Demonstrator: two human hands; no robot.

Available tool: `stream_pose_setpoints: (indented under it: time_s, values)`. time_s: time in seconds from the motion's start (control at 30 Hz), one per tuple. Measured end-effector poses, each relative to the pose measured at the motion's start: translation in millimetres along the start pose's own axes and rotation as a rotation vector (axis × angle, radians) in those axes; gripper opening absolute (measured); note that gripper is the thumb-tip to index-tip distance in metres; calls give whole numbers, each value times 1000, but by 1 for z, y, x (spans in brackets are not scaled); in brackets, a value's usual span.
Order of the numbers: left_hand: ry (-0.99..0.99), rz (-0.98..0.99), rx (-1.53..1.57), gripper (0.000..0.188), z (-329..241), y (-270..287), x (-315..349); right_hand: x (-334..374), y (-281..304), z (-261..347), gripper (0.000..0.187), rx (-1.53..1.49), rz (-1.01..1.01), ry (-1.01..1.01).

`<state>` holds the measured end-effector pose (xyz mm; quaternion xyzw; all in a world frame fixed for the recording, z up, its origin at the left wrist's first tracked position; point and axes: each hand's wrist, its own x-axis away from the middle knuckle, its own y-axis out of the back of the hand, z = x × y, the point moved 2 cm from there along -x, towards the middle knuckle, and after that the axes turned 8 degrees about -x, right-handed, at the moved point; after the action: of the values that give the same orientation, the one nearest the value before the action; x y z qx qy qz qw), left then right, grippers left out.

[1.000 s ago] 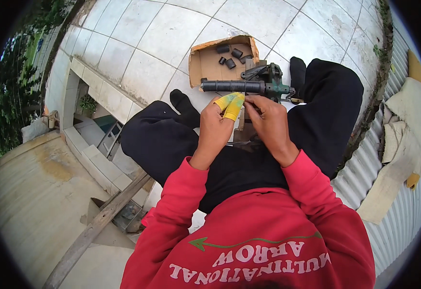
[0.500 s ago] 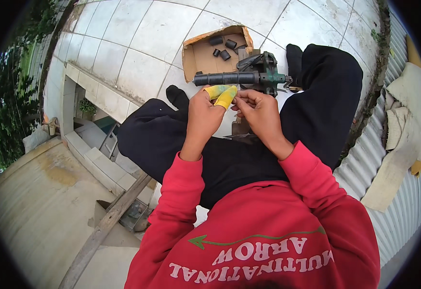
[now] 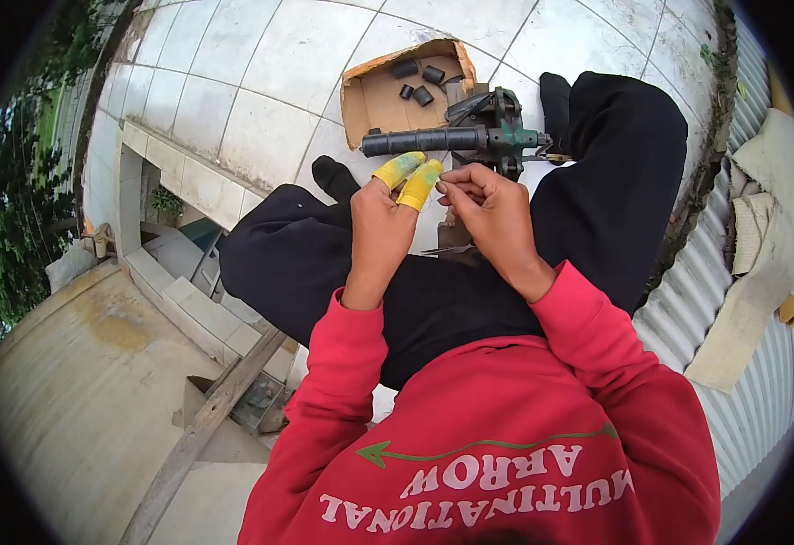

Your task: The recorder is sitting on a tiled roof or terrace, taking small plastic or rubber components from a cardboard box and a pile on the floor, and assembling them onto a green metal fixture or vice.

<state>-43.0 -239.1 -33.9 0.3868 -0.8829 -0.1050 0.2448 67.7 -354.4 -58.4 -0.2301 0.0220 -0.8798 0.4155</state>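
Yellow covers (image 3: 420, 184) with greenish smudges wrap the thumb and a finger of my left hand (image 3: 381, 232). Those two digits come close together in a loose pinch; whatever lies between them is too small to make out. Just to the right, my right hand (image 3: 492, 218) pinches thumb against forefinger, its tips almost at the yellow-covered ones. What it grips is also too small to name. Beyond both hands lies a green and black mechanical device (image 3: 509, 136), with a black segmented rod (image 3: 424, 141) reaching left from it.
Behind the rod, an open cardboard box (image 3: 365, 113) holds several short black tubes (image 3: 422, 96). A thin pointed metal piece (image 3: 447, 250) lies near my lap. My dark-trousered legs flank the work on the white tiled floor (image 3: 274, 50). Corrugated sheet (image 3: 688, 300) runs along the right.
My left hand's covered thumb and finger have parted slightly and moved a little to the left. The right hand keeps its pinch. The whole view has shifted slightly.
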Motion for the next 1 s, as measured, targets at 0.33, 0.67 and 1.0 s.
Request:
stream_pose_setpoints:
  time_s: [0.33,0.67,1.0]
  values:
    - [-120,-85,99,30,2,0,3,1,2,14,14,427,12,483]
    - [106,-25,316,38,-1,1,-4,-1,1,6,14,440,15,503]
    - [99,-136,476,37,11,-11,2,-10,-1,10,13,493,-28,502]
